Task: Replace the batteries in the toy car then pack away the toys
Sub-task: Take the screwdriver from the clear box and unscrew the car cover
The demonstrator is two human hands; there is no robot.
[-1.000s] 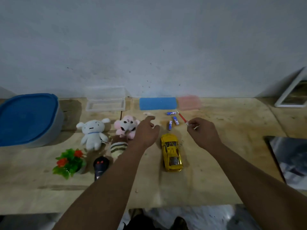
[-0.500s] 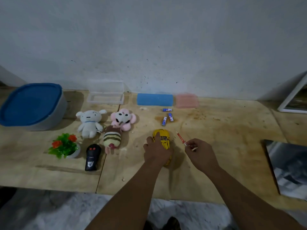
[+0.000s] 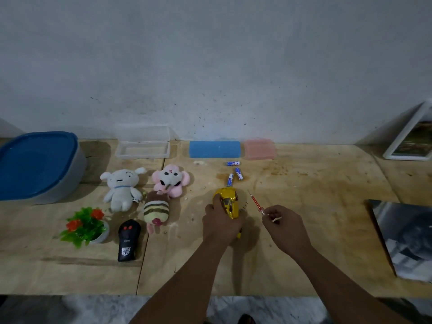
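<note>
A person's two bare arms reach over a wooden table [image 3: 304,242]. The left hand [image 3: 221,224] curls down over the rear of a yellow toy car [image 3: 229,201], gripping it near the table's middle. The right hand [image 3: 284,226], just beside the car, pinches a small red screwdriver [image 3: 256,203] between thumb and fingertips, its tip pointing away. Three blue batteries [image 3: 238,173] lie loose just beyond the car. Plush toys [image 3: 121,189] and a black remote [image 3: 127,240] sit to the left.
</note>
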